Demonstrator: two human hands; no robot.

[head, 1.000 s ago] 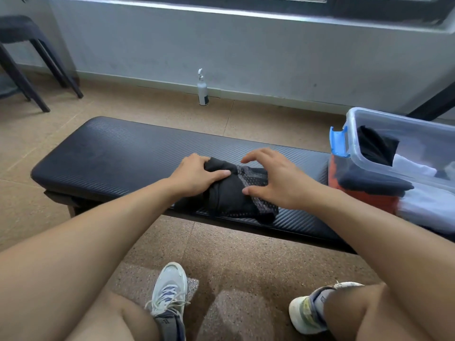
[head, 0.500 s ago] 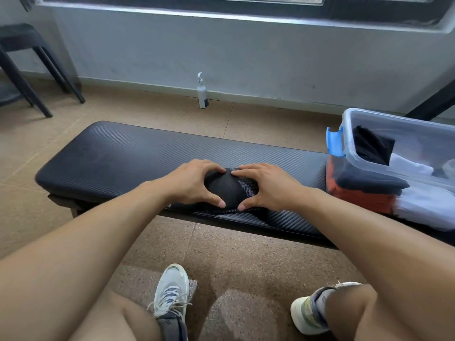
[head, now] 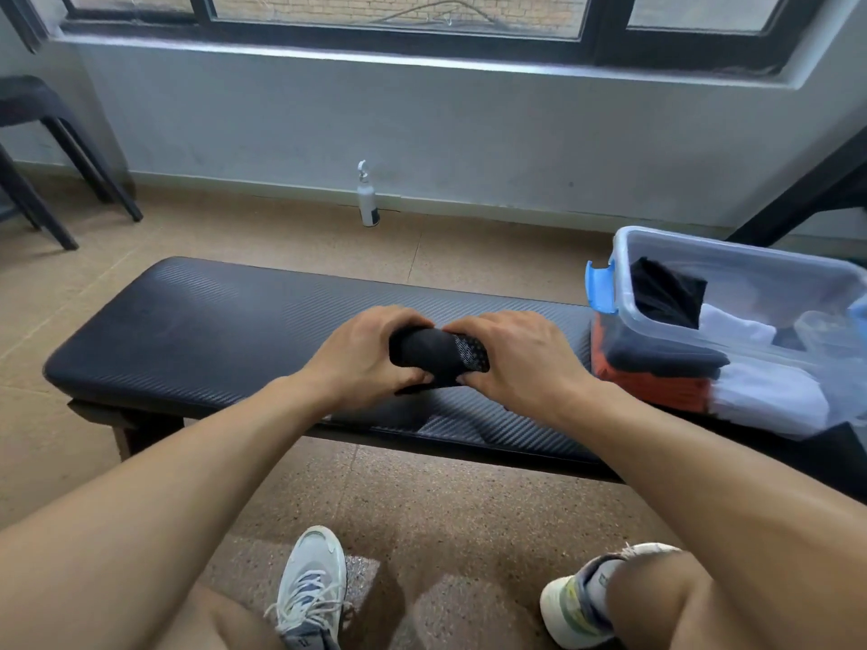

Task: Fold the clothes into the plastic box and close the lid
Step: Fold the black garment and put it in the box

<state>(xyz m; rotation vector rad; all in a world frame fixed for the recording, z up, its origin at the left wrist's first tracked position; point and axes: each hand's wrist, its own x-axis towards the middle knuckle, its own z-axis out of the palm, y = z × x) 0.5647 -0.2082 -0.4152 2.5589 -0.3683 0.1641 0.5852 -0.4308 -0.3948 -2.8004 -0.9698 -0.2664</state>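
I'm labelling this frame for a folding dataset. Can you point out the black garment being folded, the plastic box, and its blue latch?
black garment point(head: 434, 354): head view, on the rolled dark cloth between both hands.
plastic box point(head: 624, 293): head view, on its clear left rim.
blue latch point(head: 598, 288): head view, on the clip's face.

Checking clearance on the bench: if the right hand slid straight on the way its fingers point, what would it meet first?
The right hand points leftward, so it would likely meet the left hand first, gripping the same black garment.
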